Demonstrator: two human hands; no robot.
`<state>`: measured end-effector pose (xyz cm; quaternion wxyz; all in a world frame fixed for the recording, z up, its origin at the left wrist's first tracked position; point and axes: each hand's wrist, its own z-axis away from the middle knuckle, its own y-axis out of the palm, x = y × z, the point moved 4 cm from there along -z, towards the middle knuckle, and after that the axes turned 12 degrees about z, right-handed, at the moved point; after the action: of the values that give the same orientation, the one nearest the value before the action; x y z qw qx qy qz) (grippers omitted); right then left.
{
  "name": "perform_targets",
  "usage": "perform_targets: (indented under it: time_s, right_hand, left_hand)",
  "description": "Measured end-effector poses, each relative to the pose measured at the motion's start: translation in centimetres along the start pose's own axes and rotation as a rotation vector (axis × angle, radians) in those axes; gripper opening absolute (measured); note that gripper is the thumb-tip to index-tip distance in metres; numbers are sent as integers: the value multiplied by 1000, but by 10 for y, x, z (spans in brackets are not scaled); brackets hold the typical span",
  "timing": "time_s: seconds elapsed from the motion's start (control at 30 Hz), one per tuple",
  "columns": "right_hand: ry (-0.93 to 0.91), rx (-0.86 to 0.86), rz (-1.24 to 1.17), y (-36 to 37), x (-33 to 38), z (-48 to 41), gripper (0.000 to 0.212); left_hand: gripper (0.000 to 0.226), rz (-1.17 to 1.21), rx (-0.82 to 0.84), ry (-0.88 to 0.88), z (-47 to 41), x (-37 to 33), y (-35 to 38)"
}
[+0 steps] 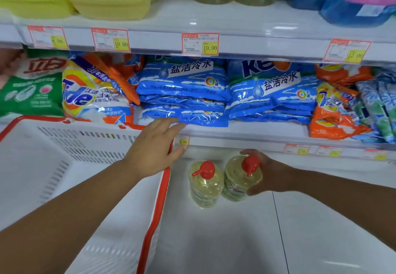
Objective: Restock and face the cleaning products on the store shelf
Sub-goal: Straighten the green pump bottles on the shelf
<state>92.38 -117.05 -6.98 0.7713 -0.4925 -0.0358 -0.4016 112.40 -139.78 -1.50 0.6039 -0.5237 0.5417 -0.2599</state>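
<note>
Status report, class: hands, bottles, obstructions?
Left grip open, at stacked blue detergent bags. Right grip holds red-capped clear yellow bottle beside its twin. White slotted basket left.

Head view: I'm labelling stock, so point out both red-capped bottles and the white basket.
Gripped red-capped bottle point(235, 178), head view, on its yellowish body.
Free red-capped bottle point(205, 190), head view, on its yellowish body.
White basket point(96, 141), head view, on its slotted back wall.

Right hand point(271, 172) around red-capped bottle point(237, 178)
</note>
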Motion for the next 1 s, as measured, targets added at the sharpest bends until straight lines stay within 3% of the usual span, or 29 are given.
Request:
perform_targets:
  time_s: [0.07, 0.13, 0.23, 0.37, 0.5, 0.57, 0.67, 0.77, 0.9, 1.0]
  right_hand:
    - [27, 105, 91, -27, 7, 4, 106]
    - [8, 48, 80, -68, 23, 10, 79]
    - [-148, -273, -30, -139, 60, 32, 39]
    - [-323, -739, -334, -221, 108, 66, 30]
    - [-385, -1007, -259, -286, 135, 57, 23]
    - [-324, -1041, -199, -315, 141, 38, 31]
    - [-180, -1070, -244, -349, 145, 9, 73]
    - [-133, -1087, -320, -367, 147, -19, 100]
    - [-186, -1116, -447, -379, 147, -53, 115]
    - [-152, -1207, -418, -381, 142, -58, 99]
  left_hand:
    - [62, 33, -130, 64, -22, -19, -19]
    - [57, 52, -282, 132, -47, -41, -44]
    - [49, 72, -517, 233, -80, -68, -85]
    - [49, 61, -639, 223, -124, -83, -122]
    - [52, 2, -604, 89, -165, -72, -134]
    - [51, -75, -565, 53, -174, -67, -131]
    - [48, -143, -562, 48, -176, -66, -126]
    - [44, -155, -617, 68, -178, -64, -126]
    - [41, -131, -703, 146, -178, -64, -125]
    - [41, -119, -716, 166, -179, -64, -124]
